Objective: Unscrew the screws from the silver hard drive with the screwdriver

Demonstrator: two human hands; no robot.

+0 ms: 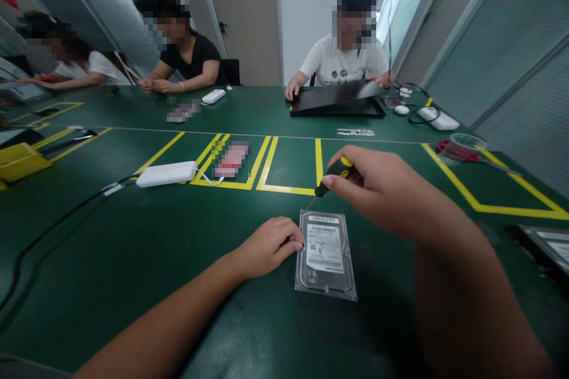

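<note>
A silver hard drive [326, 257] with a white label lies flat on the green table in front of me. My left hand [272, 247] is closed at its left edge, fingers curled and thumb pressed against the side. Above the drive's far end, my right hand [384, 192] grips a black and yellow screwdriver [341, 169]. Its thin shaft slants down toward the drive's far left corner; whether the tip touches a screw there is too small to tell.
Yellow tape outlines mark the table [133, 237]. A white power bank [166, 174] with cables lies left of centre, joined to a phone [232, 160]. At right are red-handled tools [460, 151] and another drive-like device [549, 246]. Across sit three people, one handling a dark panel [338, 100].
</note>
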